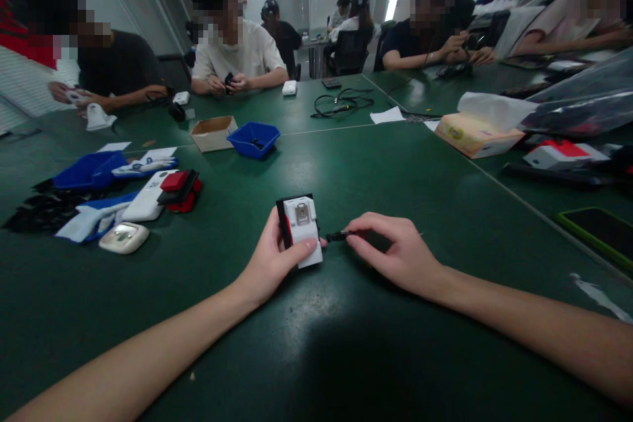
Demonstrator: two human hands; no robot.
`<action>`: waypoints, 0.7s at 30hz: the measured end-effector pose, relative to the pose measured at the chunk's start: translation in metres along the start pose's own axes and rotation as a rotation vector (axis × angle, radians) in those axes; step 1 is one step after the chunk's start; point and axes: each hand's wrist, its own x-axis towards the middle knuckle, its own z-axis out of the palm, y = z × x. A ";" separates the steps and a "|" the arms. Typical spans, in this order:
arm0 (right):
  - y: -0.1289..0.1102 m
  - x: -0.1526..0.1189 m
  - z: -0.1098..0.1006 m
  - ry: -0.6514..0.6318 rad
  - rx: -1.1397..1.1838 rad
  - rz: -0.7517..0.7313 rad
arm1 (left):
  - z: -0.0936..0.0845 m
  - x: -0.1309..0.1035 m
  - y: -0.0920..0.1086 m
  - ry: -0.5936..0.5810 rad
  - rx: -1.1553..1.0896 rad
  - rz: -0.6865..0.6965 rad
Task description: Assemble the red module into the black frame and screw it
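Observation:
My left hand (273, 250) is closed around a white device (306, 232) with a black back, a bit of red on its left side and a metal plate on its upper face. The thumb lies across the lower part of the device. Just to the right, my right hand (390, 247) pinches a small black part (338, 236) between thumb and fingertips. That part points left, close to the device's right edge; whether the two touch, I cannot tell.
Ahead on the green table (346, 165) stand a blue bin (254, 140) and a cardboard box (214, 134). Gloves, a white case and red-black blocks (180, 190) lie left. A tissue box (477, 134) and a green-edged phone (601, 234) are right. Several people sit beyond.

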 end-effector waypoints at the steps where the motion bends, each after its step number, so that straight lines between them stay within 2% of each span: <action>1: -0.001 0.000 0.000 0.033 0.018 0.015 | 0.001 0.000 0.002 -0.025 -0.026 -0.038; 5: -0.001 -0.001 0.003 0.104 0.091 -0.010 | 0.006 -0.002 0.008 -0.197 -0.159 -0.298; 7: -0.001 -0.001 0.004 0.141 0.118 -0.048 | 0.009 -0.004 0.008 -0.251 -0.198 -0.362; 10: -0.001 -0.001 0.004 0.191 0.122 -0.157 | 0.014 -0.006 0.004 -0.258 -0.221 -0.351; 13: -0.003 -0.001 0.001 0.163 0.022 -0.247 | 0.016 -0.007 -0.001 -0.236 -0.218 -0.334; 16: -0.004 -0.002 0.000 0.121 -0.077 -0.282 | 0.017 -0.006 -0.003 -0.214 -0.221 -0.320; 21: -0.004 -0.002 0.001 0.085 -0.068 -0.302 | 0.016 -0.006 -0.004 -0.224 -0.231 -0.286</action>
